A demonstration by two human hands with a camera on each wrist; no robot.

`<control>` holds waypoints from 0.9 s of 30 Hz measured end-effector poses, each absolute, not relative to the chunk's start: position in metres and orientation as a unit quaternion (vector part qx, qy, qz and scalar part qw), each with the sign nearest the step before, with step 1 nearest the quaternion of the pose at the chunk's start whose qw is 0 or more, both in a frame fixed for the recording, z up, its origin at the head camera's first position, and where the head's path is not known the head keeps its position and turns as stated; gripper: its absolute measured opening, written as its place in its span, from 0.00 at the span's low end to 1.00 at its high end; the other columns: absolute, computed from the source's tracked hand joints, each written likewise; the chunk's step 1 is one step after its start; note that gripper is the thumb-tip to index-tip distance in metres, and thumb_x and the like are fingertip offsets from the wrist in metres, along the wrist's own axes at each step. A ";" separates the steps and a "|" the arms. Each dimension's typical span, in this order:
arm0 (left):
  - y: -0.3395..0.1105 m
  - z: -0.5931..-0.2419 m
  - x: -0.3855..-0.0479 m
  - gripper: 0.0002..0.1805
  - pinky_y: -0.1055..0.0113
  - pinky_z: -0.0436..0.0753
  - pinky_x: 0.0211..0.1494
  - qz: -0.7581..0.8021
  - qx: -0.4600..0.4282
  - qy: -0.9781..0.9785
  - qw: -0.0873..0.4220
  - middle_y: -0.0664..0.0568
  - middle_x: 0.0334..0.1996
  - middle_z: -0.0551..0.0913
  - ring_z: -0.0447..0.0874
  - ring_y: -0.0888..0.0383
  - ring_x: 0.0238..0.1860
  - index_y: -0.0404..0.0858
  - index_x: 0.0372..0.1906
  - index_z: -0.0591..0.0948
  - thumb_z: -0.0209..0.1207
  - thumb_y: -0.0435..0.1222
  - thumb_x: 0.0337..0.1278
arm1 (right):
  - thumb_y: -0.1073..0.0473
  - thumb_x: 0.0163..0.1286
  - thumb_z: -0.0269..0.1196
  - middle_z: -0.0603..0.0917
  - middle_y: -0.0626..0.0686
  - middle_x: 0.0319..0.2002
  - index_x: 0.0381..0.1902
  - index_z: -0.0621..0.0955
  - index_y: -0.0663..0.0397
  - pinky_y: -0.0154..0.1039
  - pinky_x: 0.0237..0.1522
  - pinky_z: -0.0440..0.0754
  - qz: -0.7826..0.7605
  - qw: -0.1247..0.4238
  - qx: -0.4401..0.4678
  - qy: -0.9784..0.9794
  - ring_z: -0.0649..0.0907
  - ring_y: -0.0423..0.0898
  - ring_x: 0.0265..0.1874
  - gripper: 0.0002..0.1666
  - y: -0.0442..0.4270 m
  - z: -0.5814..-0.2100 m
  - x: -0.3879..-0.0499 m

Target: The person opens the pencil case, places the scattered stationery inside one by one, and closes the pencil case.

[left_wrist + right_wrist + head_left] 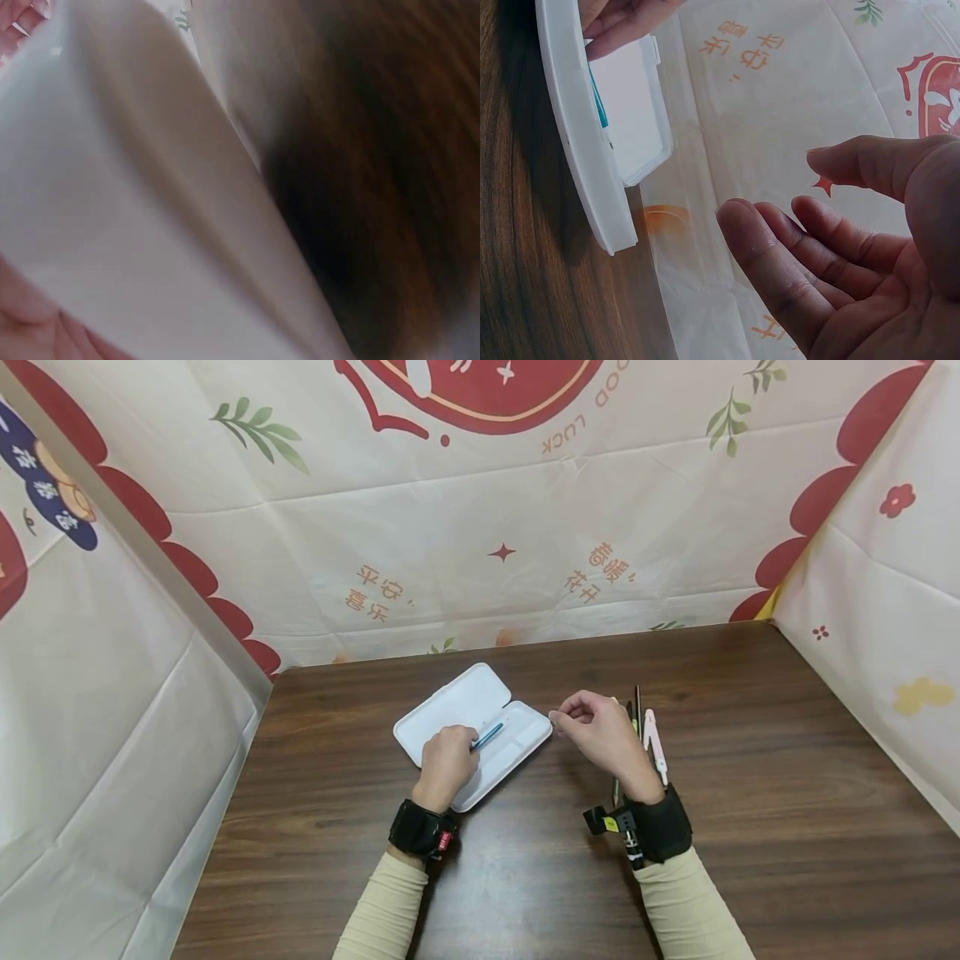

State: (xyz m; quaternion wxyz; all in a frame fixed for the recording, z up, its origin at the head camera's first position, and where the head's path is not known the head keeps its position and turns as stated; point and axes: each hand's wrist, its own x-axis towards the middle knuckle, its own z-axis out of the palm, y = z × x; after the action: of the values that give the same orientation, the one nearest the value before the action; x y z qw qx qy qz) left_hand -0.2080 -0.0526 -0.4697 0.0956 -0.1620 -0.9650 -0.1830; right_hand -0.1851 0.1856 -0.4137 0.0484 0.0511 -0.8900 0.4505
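A white pencil case [517, 739] lies unfolded on the table, its lid [457, 697] laid back to the far left. My left hand [450, 760] reaches over the case and pinches one end of a slim blue pen [489, 737]. The pen's other end points to the far right over the tray; the right wrist view also shows the pen [598, 97] beneath the left fingers. Just right of the case is my right hand [596, 731]. Its thumb and fingers [742, 225] are apart, with nothing between them. The case's white wall [150, 187] fills much of the left wrist view.
Beyond the right hand lie a pink and white compass-like tool [655, 746] and a dark thin stick [638, 710], partly hidden by that hand and wrist. The brown wooden table [787, 827] meets printed cloth walls [450, 527] at the back and sides.
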 end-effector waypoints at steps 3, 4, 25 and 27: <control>-0.052 -0.471 -0.208 0.06 0.61 0.75 0.23 -0.182 -0.159 -0.965 0.097 0.50 0.29 0.88 0.81 0.54 0.24 0.38 0.34 0.89 0.67 0.28 0.49 | 0.55 0.69 0.64 0.87 0.52 0.29 0.38 0.82 0.57 0.40 0.33 0.77 0.450 0.046 0.051 -0.891 0.85 0.42 0.28 0.10 0.185 -0.415 -0.185; -0.052 -0.471 -0.208 0.06 0.61 0.75 0.23 -0.182 -0.158 -0.966 0.096 0.49 0.30 0.88 0.81 0.54 0.24 0.38 0.33 0.89 0.67 0.28 0.49 | 0.55 0.69 0.64 0.87 0.52 0.29 0.37 0.82 0.57 0.40 0.33 0.77 0.450 0.046 0.051 -0.891 0.85 0.42 0.28 0.10 0.185 -0.415 -0.185; -0.051 -0.474 -0.209 0.08 0.59 0.80 0.27 -0.183 -0.153 -0.967 0.092 0.48 0.34 0.89 0.86 0.52 0.30 0.38 0.38 0.89 0.68 0.28 0.51 | 0.55 0.69 0.64 0.87 0.53 0.30 0.38 0.82 0.57 0.40 0.33 0.77 0.447 0.042 0.048 -0.892 0.86 0.51 0.31 0.10 0.184 -0.417 -0.186; -0.051 -0.474 -0.209 0.07 0.60 0.80 0.27 -0.182 -0.155 -0.966 0.094 0.48 0.33 0.88 0.85 0.53 0.29 0.38 0.37 0.89 0.68 0.28 0.51 | 0.55 0.69 0.64 0.87 0.53 0.31 0.38 0.82 0.57 0.40 0.33 0.77 0.446 0.042 0.048 -0.893 0.85 0.49 0.31 0.10 0.184 -0.416 -0.186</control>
State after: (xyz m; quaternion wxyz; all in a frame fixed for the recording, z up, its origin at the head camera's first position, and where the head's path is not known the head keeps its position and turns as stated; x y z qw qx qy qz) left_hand -0.2086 -0.0506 -0.4736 0.0939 -0.1551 -0.9663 -0.1824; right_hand -0.1860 0.1837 -0.4163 0.0420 0.0479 -0.8930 0.4456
